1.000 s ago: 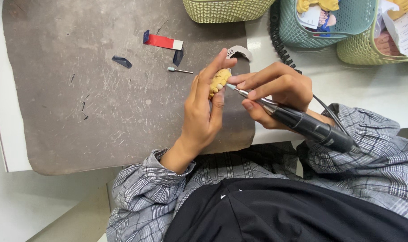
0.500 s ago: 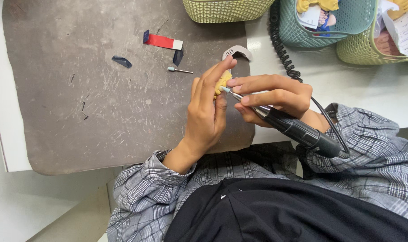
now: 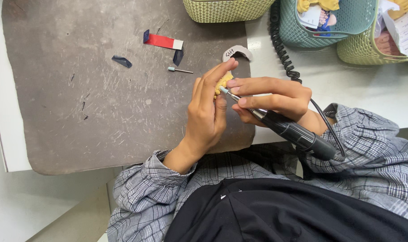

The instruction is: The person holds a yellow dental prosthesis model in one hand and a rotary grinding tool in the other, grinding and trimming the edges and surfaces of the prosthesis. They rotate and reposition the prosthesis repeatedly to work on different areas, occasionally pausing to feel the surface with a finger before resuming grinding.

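Yellow plaster, that is what I judge the cast point(image 3: 223, 83) in my left hand point(image 3: 208, 117) to be: small, light, stiff and brittle, the sort of thing that chips at thin edges if squeezed hard. My left hand is closed around it, fingers up along its far side and thumb on the near side, holding it just above the mat point(image 3: 101, 103). Most of the cast is hidden behind my fingers, so I cannot tell its full shape. I judge the thick body the safest place to grip, leaving the worked edge free.

My right hand point(image 3: 275, 98) is closed on the handpiece point(image 3: 293, 132), gripped like a pen near its front, with the small pale tip point(image 3: 223, 90) touching the cast. The handpiece looks hard and smooth, heavier toward its dark rear, where a cord leads off to a coiled black cable point(image 3: 280, 45) running far across the table point(image 3: 369, 89).

On the mat, left of my hands, lie a spare bur point(image 3: 179, 70), a red strip point(image 3: 163, 41) and two dark scraps. Just beyond my fingertips sits a white arch-shaped piece point(image 3: 237, 52), near enough to be nudged. Far off stand woven baskets: a green one point(image 3: 226, 9) in the middle, a teal one point(image 3: 325, 27) and another green one to the right. The coiled cable hangs close to my right wrist and could drag on it.
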